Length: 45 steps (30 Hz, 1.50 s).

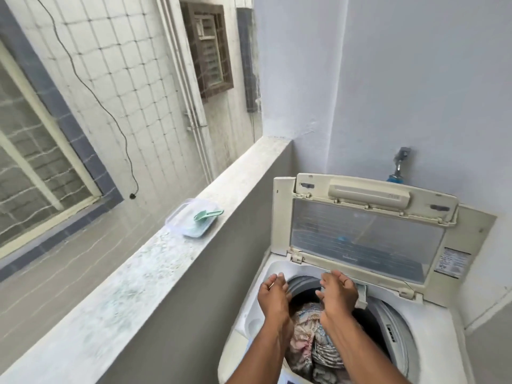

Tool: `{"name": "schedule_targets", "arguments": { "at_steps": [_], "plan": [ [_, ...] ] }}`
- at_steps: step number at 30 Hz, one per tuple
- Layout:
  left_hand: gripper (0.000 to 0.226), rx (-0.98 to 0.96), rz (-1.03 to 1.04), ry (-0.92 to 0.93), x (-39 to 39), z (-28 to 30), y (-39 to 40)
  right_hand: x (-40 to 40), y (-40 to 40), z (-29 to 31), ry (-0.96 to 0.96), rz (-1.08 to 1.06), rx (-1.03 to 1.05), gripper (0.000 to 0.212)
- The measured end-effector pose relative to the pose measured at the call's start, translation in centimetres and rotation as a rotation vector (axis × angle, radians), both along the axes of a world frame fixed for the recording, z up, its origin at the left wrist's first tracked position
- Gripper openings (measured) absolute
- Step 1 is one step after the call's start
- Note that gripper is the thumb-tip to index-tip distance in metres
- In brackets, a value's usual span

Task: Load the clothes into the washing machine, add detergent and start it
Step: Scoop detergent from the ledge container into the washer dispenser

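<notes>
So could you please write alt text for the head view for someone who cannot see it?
Two open hands, left and right, hover over clothes in a washing machine with its lid raised. A tub with a green scoop sits on the ledge.

sticker (452,262): at 3 o'clock on the washing machine lid (360,234), print too small to read
lid glass: faint marking, unreadable
</notes>
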<state>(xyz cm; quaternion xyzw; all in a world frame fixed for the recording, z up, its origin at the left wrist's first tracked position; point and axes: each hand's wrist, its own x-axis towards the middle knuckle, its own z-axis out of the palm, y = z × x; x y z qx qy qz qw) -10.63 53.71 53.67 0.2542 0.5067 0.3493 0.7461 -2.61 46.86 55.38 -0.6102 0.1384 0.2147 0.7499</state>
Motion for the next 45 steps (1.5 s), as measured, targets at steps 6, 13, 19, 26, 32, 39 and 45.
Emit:
{"name": "schedule_targets", "arguments": {
  "at_steps": [6,13,19,26,32,39,45],
  "plan": [
    [0.014,0.063,0.126,-0.104,-1.3,5.8,3.5,-1.6,5.8,5.3,-0.065,0.049,0.085,0.028],
    [0.017,0.314,0.261,-0.236,-4.7,15.7,7.2,-4.1,13.7,13.0,-0.280,0.345,0.165,0.018],
    [0.033,0.616,0.404,-0.161,-9.4,21.2,10.3,-6.9,17.5,16.6,-0.466,0.630,0.093,0.021],
    [0.088,0.903,0.283,0.459,-13.1,17.4,14.0,-8.0,18.8,16.3,-1.119,0.843,-0.575,0.046],
    [0.121,0.871,0.089,0.604,-13.6,14.5,16.0,-8.0,19.3,16.5,-1.118,0.901,-0.719,0.041],
    [0.137,0.835,0.039,0.636,-13.2,13.1,17.3,-7.4,20.2,15.8,-1.013,0.936,-0.660,0.031],
    [0.135,0.879,0.100,0.610,-13.1,12.3,17.3,-7.0,20.9,15.7,-1.092,0.839,-0.552,0.011]
  ]
}}
